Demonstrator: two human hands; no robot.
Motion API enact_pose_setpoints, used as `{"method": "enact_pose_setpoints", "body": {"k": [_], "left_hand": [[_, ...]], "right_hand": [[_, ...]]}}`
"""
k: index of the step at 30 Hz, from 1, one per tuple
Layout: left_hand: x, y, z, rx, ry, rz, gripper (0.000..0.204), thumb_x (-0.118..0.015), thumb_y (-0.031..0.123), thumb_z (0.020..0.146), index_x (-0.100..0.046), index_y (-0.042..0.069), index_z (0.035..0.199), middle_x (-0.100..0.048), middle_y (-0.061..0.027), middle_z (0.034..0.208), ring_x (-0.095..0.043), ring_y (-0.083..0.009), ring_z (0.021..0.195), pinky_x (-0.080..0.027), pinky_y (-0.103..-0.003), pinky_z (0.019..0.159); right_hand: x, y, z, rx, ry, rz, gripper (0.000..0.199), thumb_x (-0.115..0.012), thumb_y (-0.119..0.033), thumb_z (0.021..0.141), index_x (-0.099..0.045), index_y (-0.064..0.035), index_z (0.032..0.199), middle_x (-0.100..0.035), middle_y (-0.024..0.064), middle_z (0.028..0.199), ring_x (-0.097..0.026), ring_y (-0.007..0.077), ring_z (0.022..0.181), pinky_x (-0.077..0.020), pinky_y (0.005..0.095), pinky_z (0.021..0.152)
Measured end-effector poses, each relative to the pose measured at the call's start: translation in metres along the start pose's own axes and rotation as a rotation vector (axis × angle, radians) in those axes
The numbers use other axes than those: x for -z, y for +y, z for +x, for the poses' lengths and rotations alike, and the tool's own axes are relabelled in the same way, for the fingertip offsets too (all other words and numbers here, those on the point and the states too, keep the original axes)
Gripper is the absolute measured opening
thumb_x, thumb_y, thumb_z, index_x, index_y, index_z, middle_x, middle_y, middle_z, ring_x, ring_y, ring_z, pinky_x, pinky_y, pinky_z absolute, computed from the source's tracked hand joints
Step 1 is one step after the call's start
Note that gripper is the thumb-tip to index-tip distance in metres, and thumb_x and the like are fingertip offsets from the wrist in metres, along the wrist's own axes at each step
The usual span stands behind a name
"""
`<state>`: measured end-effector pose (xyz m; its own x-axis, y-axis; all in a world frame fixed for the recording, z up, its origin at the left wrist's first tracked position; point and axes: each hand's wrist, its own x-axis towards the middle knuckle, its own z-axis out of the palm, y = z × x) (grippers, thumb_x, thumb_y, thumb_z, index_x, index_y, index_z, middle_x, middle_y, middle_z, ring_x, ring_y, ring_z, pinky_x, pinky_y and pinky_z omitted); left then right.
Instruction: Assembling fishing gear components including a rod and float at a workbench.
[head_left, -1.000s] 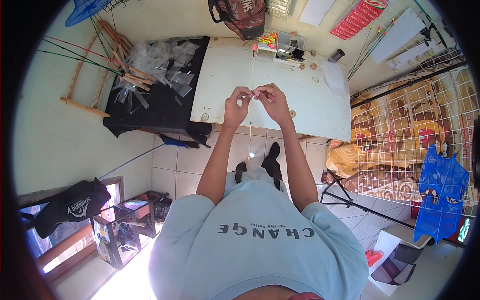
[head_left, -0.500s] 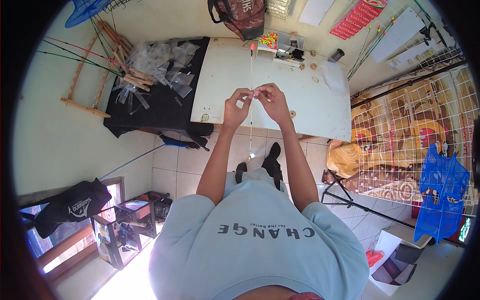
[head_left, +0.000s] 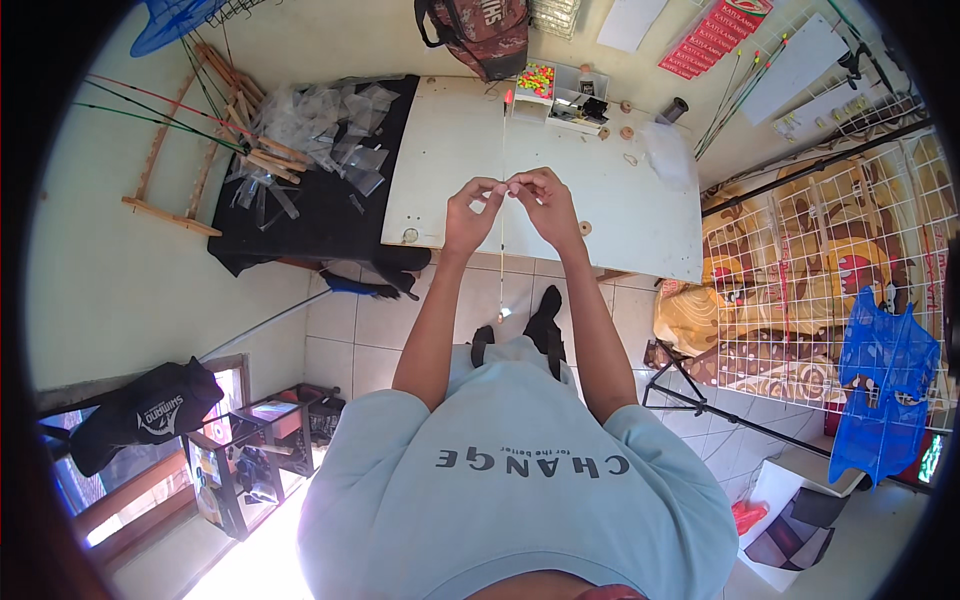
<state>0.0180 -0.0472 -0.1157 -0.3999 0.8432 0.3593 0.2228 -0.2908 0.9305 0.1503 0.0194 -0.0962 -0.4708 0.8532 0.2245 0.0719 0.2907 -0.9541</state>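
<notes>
Pinched between my fingertips is a long, thin fishing float (head_left: 502, 247) with a red tip (head_left: 507, 97) pointing away from me. Thumb and fingers of my left hand (head_left: 474, 214) close on its middle from the left. From the right, my right hand (head_left: 546, 206) pinches at the same spot, its fingertips nearly touching the left ones. The float's lower end reaches back toward me, past the table edge and over the floor. Whatever small part sits right between the fingertips is hidden.
Beyond my hands stands a white table (head_left: 440, 150), bearing a divided tray (head_left: 578, 103) with bright small pieces. At left, clear plastic sleeves (head_left: 345, 125) lie on black cloth (head_left: 290, 235) near a wooden rack (head_left: 160, 208). A wire grid (head_left: 800, 270) stands at right.
The float's red tip has shifted very slightly to the right and toward me. Both hands keep their pinch in nearly the same place.
</notes>
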Motion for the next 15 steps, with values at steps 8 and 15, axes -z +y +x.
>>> {"method": "enact_pose_setpoints", "body": {"k": [8,15], "left_hand": [[-0.0002,-0.0039,-0.0001,0.03,0.02,-0.007,0.009,-0.066,0.01,0.086,-0.065,0.003,0.091,-0.068,-0.0033,0.087,-0.063,-0.0125,0.081,-0.046,-0.027,0.07],[-0.0027,-0.001,-0.0006,0.079,0.022,-0.05,0.011,-0.07,0.011,0.083,-0.064,0.004,0.089,-0.067,-0.0026,0.086,-0.063,-0.0119,0.081,-0.046,-0.027,0.07]], "right_hand": [[0.0006,0.0025,-0.0004,0.02,-0.034,0.04,0.012,-0.064,-0.005,0.086,-0.067,-0.0039,0.097,-0.056,0.0057,0.096,-0.059,0.0142,0.087,-0.0483,0.0269,0.079],[0.001,-0.0027,-0.0006,-0.002,-0.045,0.064,0.012,-0.063,-0.006,0.086,-0.068,-0.0037,0.097,-0.06,0.0069,0.096,-0.06,0.0151,0.089,-0.0488,0.0277,0.081]]}}
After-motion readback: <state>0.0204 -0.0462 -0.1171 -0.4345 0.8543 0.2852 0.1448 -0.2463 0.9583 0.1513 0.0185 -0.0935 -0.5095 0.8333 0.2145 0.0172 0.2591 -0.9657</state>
